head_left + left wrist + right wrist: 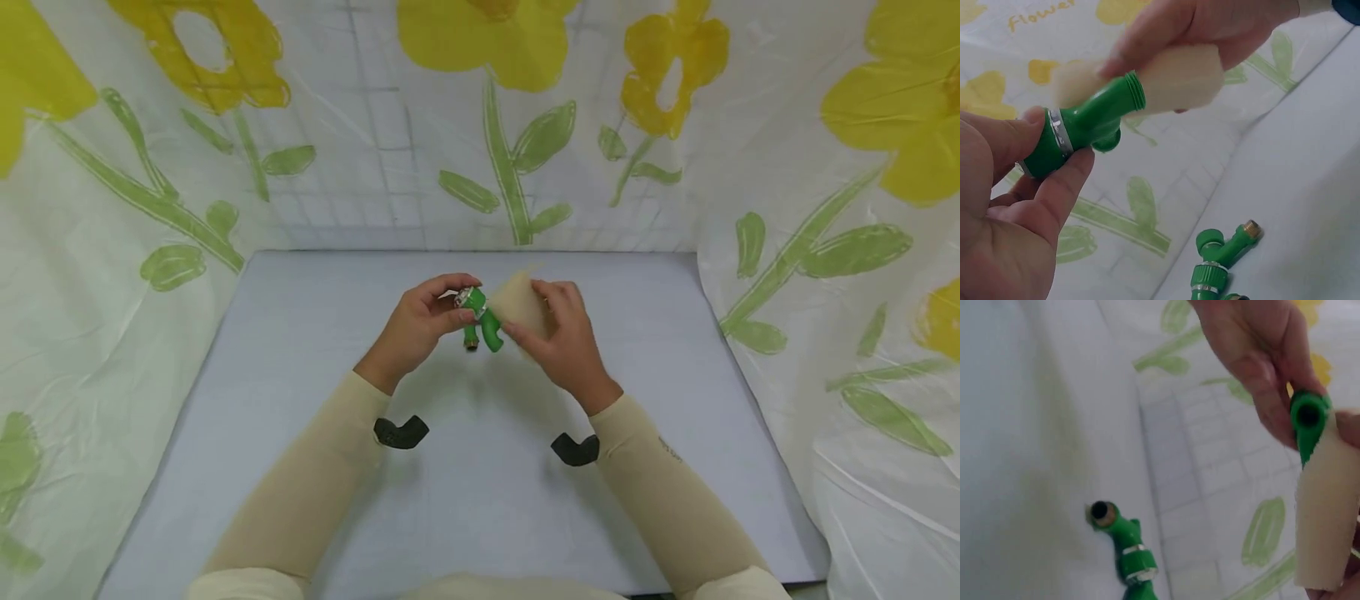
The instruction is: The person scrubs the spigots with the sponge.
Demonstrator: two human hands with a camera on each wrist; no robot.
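Note:
My left hand (414, 323) pinches a green Y-shaped hose connector (1094, 112) by its collar between thumb and fingers. A silver band rings the connector, and one threaded branch points toward the right hand. In my right hand (566, 337) is a cream-coloured sponge (1329, 512), gripped between thumb and fingers. The sponge overlaps the connector's branches in both wrist views, its edge right at the green plastic. A second green connector (1213, 262) with a brass-coloured end lies on the table, its lower part cut off by the frame in the left wrist view.
A pale table (300, 333) spreads under both forearms. White sheeting (300, 200) printed with yellow flowers and green leaves hangs along the back and both sides. Black curved pieces (401, 432) sit at each wrist.

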